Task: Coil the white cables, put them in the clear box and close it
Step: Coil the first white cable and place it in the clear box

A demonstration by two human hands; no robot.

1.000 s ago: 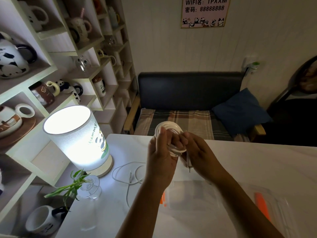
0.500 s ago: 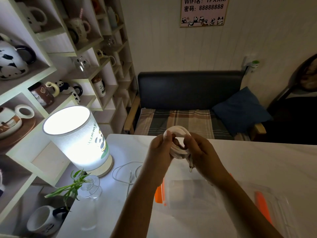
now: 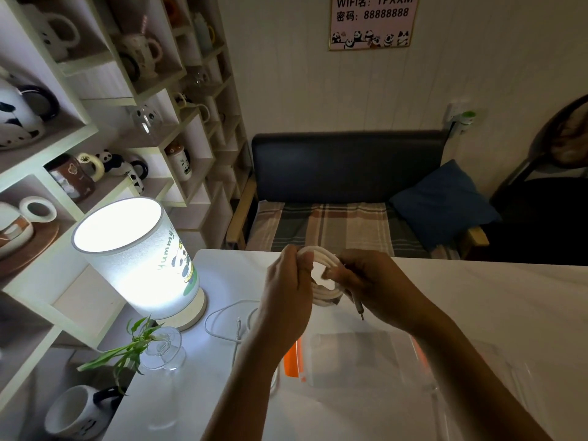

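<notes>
Both hands hold one coiled white cable (image 3: 327, 283) in the air above the white table (image 3: 477, 300): the left hand (image 3: 286, 294) pinches the coil's left side between thumb and curled fingers, and the right hand (image 3: 369, 284) grips its right side with fingers curled round the loops, the metal plug end (image 3: 359, 308) hanging below. Directly underneath stands the clear box (image 3: 353, 354) with orange clips, open, while a second white cable (image 3: 229, 323) lies loose on the table just beside the lit lamp (image 3: 140, 259).
</notes>
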